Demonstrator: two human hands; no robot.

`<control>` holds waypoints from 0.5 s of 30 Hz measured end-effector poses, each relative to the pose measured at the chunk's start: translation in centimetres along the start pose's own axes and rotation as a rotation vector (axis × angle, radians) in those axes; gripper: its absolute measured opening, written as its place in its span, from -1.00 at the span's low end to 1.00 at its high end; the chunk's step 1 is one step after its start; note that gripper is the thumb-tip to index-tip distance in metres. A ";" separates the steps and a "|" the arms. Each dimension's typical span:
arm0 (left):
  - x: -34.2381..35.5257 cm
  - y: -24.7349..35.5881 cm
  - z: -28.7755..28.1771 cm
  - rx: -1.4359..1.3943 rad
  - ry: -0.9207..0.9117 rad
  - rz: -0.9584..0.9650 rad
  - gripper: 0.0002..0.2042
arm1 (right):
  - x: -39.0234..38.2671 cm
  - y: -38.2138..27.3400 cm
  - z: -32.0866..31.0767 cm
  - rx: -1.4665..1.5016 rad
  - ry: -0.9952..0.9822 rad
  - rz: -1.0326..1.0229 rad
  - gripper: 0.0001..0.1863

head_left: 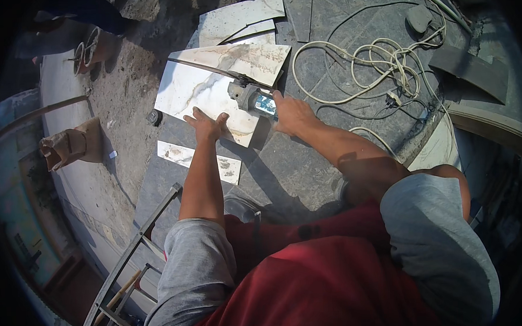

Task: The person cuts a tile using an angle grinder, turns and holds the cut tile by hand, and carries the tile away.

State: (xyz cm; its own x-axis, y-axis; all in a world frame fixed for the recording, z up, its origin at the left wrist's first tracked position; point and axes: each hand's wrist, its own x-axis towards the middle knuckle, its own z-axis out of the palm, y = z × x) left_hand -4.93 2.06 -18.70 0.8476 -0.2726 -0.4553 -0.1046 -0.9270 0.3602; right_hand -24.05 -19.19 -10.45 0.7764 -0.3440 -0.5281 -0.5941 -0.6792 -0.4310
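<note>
Bag [72,145], contents unclear, left of tile [189,97]

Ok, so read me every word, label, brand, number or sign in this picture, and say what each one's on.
None can be read.
Power tool in the right hand: pale patches on its blue body, too small and blurred to tell whether they are lettering.
Coloured surface at far left: dark marks, too blurred to make out.

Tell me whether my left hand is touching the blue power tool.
Apart. The head view shows bare white tile between your left hand and the near side of the blue power tool.
</note>
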 end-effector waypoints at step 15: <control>0.0 0.0 0.0 0.000 0.006 0.016 0.23 | -0.2 0.3 0.8 0.004 0.018 -0.027 -0.27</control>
State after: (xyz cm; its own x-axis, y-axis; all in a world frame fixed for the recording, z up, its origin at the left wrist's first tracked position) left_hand -4.90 2.02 -18.70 0.8488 -0.2859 -0.4447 -0.1183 -0.9225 0.3674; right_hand -24.55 -18.86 -11.08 0.7957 -0.3373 -0.5031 -0.5738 -0.6859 -0.4476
